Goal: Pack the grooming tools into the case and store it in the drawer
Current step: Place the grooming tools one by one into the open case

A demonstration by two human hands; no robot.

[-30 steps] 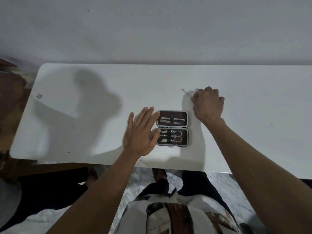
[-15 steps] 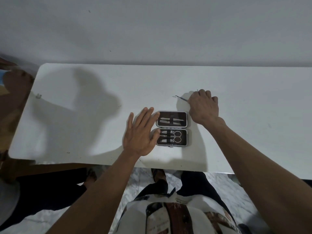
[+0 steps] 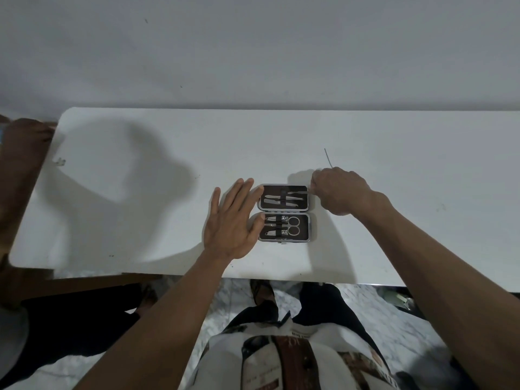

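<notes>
An open dark grooming case (image 3: 284,213) with a silver rim lies flat near the front of the white table (image 3: 140,192). Its far half holds thin metal tools, its near half holds clippers and small scissors (image 3: 293,226). My left hand (image 3: 232,220) lies flat with fingers spread against the case's left edge. My right hand (image 3: 339,190) is closed on a thin metal tool (image 3: 328,158) just right of the case's far half; the tool's slender end sticks up and away past my knuckles.
A wall rises right behind the table. Another person's hand (image 3: 28,133) rests at the table's far left corner, and a small mark (image 3: 60,161) sits near it. My legs and marbled floor show below the front edge.
My right hand has moved with the thin tool from the far side of the table down to the case's right edge, turning the tool to point away. My left hand has stayed put.
</notes>
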